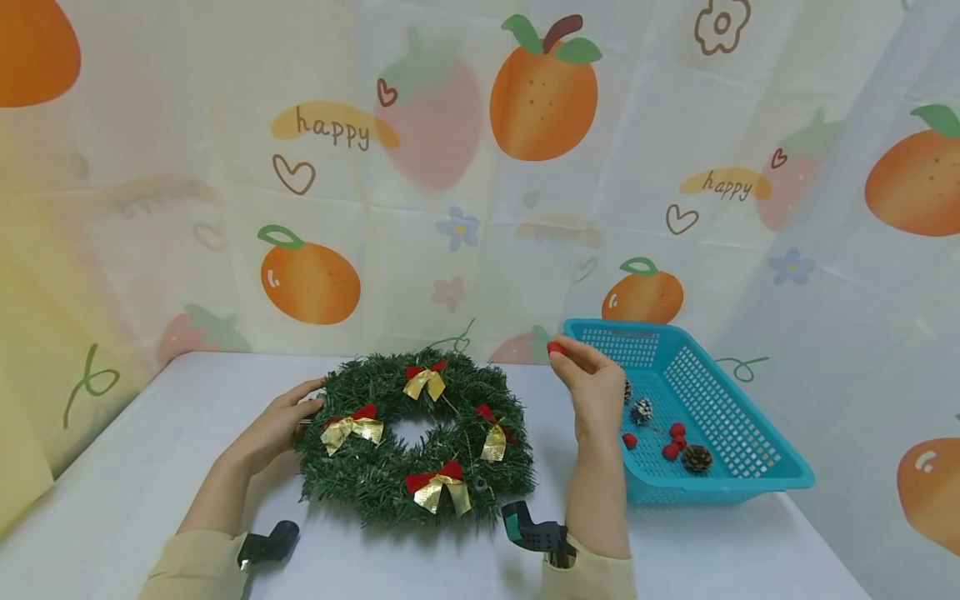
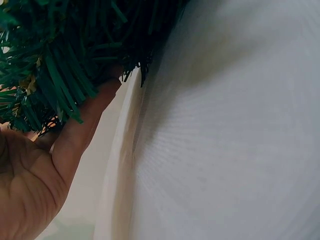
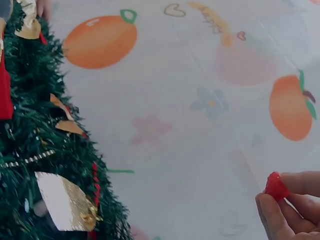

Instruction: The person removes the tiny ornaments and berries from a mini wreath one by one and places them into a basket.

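A green wreath (image 1: 345,475) with red and gold bows stands in the middle of the table. My left hand (image 1: 281,425) grips its left edge. In the left wrist view the greenery (image 2: 60,65) covers the fingertips of that hand (image 2: 35,185). Between thumb and fingertips, my right hand (image 1: 596,392) pinches a small red berry (image 1: 556,347), raised beside the basket's near left corner and to the right of the wreath. The right wrist view shows the berry (image 3: 276,186) at the tips of the fingers (image 3: 302,182).
A blue plastic basket (image 1: 731,400) stands on the right of the white table (image 1: 337,558). Inside lie several red berries (image 1: 670,451), a brown pine cone (image 1: 697,458) and a white-tipped pine cone (image 1: 642,411). A fruit-printed curtain (image 1: 465,275) hangs behind the table.
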Motion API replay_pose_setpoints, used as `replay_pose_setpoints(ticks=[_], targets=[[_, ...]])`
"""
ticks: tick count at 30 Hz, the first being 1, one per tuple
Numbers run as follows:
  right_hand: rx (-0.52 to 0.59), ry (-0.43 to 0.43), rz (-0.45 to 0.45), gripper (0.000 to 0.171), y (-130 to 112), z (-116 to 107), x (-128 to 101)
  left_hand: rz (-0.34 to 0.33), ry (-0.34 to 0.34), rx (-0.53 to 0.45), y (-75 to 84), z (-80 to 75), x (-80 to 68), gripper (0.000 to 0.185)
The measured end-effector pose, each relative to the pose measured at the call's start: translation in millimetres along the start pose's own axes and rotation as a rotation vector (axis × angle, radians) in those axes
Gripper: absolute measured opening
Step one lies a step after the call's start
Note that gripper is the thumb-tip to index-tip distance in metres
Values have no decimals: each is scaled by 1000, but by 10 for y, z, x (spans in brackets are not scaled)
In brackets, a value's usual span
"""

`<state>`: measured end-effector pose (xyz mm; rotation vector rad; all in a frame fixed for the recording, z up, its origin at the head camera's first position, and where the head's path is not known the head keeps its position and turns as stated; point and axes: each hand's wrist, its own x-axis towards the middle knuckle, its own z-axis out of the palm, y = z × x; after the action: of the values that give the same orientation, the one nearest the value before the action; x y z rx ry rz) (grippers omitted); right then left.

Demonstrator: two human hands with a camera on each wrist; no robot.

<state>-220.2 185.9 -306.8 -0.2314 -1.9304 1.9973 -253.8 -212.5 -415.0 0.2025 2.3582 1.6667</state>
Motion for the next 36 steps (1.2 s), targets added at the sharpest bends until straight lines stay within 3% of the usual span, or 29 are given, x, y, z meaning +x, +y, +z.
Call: replay_pose_setpoints(ticks=[5, 16, 27, 36], targets=[[-51, 34, 45, 33, -21, -102, 24, 0, -7, 3, -6, -4, 2, 64], [40, 93, 51, 39, 40, -335, 75, -4, -13, 31, 18, 0, 32, 63], [-26, 113, 122, 38, 60, -535, 103, -11, -11, 31, 29, 0, 9, 63], [1, 144, 149, 40, 98, -676, 135, -21, -10, 11, 18, -5, 1, 64]])
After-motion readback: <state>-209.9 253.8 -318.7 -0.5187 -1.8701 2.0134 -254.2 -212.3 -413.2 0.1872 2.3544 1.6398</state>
